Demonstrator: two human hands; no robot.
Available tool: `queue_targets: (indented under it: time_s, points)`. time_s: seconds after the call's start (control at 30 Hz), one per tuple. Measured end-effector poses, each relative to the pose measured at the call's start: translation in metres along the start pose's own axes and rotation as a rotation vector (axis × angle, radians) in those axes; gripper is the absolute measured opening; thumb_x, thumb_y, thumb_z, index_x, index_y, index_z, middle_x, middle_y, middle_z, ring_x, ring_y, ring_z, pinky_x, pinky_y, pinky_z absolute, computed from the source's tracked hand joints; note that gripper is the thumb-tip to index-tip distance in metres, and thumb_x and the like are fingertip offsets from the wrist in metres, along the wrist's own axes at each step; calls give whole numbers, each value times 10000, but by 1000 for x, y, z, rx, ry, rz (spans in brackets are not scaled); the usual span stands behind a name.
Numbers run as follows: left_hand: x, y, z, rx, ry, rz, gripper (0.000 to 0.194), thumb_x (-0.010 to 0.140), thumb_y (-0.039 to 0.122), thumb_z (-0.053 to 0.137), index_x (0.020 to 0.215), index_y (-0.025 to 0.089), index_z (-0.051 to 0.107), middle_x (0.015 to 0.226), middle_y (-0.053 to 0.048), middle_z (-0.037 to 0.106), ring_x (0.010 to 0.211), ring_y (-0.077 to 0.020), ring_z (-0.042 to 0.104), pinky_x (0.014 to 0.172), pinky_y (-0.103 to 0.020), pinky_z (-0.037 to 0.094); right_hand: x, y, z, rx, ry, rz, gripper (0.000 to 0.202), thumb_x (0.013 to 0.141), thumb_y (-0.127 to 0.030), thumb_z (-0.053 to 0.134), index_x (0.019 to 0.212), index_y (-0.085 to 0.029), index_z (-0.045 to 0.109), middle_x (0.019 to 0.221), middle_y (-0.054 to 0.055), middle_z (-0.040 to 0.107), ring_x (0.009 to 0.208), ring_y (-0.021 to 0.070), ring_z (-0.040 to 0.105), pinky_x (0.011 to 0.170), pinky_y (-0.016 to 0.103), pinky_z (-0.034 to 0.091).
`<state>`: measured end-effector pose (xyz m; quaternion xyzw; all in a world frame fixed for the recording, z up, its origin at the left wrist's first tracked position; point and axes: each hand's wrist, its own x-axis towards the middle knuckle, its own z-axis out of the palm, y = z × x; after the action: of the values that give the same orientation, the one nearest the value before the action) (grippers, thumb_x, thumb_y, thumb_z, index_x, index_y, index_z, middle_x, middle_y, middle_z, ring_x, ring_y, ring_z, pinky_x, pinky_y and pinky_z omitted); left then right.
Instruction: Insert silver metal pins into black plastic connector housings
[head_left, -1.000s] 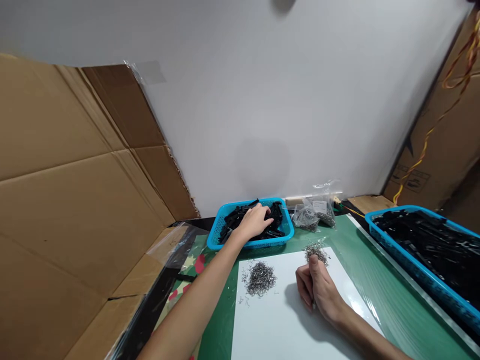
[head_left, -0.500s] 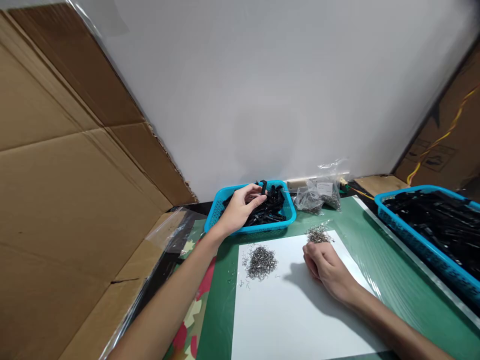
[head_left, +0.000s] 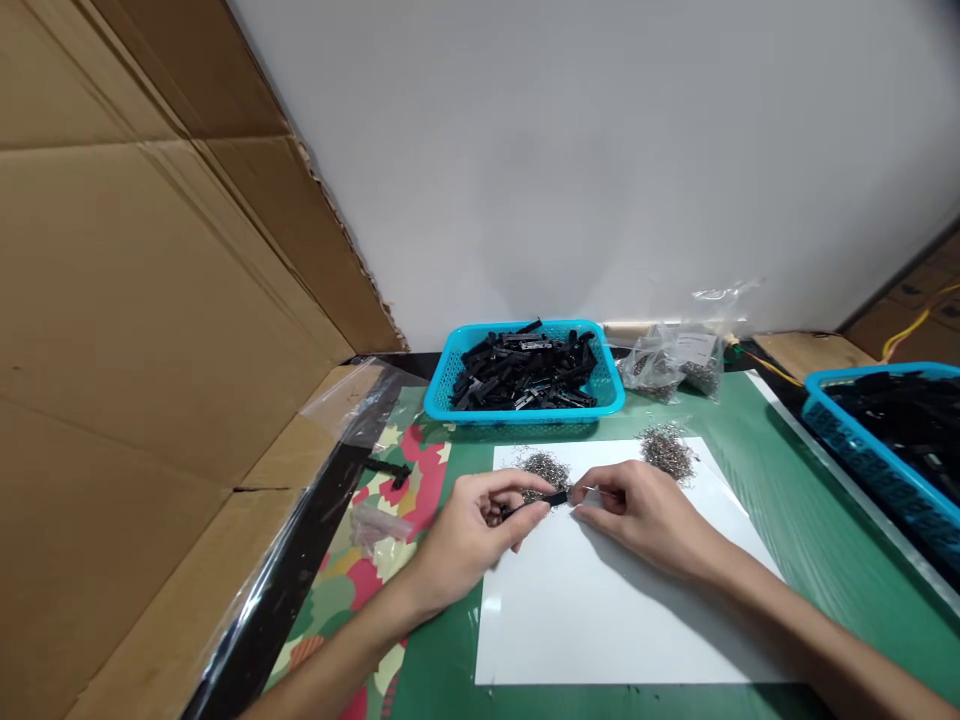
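Note:
My left hand (head_left: 480, 520) grips a narrow black plastic part (head_left: 555, 498) between thumb and fingers, its end pointing right. My right hand (head_left: 637, 510) is closed in a pinch right at that end; whatever lies between its fingertips is too small to make out. Both hands are above a white sheet (head_left: 600, 620). Behind the left fingers, partly covered, is a pile of small silvery metal pieces (head_left: 546, 468). Another heap of tiny metal pieces (head_left: 667, 453) sits on the sheet's far right corner.
A blue basket (head_left: 525, 416) of black parts stands by the wall. Clear bags of small pieces (head_left: 690, 365) lie to its right. A second blue basket (head_left: 877, 470) is at the far right. One loose black part (head_left: 390, 468) rests at left, near cardboard (head_left: 150, 330).
My left hand has come out of the basket toward me with a black part. My right hand has moved from the right-hand heap to meet it. The view has shifted.

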<state>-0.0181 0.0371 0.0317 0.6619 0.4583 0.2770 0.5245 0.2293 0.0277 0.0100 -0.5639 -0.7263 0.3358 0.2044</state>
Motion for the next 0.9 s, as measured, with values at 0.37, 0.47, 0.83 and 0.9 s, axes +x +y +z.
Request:
queue_targets:
  time_s: [0.37, 0.47, 0.83, 0.9]
  points:
    - [-12, -12, 0, 219, -83, 164, 352, 1117, 407, 530, 1304, 273, 797, 967, -48, 785, 872, -191, 690, 816, -290, 528, -6, 2, 6, -99, -33, -53, 196, 1005, -349, 646, 931, -260, 804, 640, -16, 653, 579, 157, 509, 592, 279, 302]
    - [-13, -13, 4, 257, -99, 205, 362, 1129, 381, 507, 1408, 294, 722, 1161, -65, 786, 978, -216, 699, 882, -313, 539, -11, 6, 8, -193, -41, -122, 225, 1058, -319, 573, 933, -240, 742, 675, -1, 694, 561, 156, 539, 582, 283, 288]
    - [-20, -17, 10, 253, -35, 99, 240, 1066, 402, 620, 1270, 282, 661, 981, 0, 701, 716, -151, 591, 656, -254, 477, -24, 13, 1, 27, -90, -95, 276, 1116, -404, 461, 989, -231, 635, 701, -14, 627, 606, 164, 537, 584, 273, 340]
    - [-21, -15, 12, 220, -33, 92, 211, 1069, 396, 610, 1236, 276, 657, 929, 16, 666, 697, -140, 571, 638, -247, 461, -26, 12, -1, 102, -80, -60, 307, 1113, -441, 469, 973, -228, 640, 680, -25, 557, 608, 160, 490, 570, 270, 333]
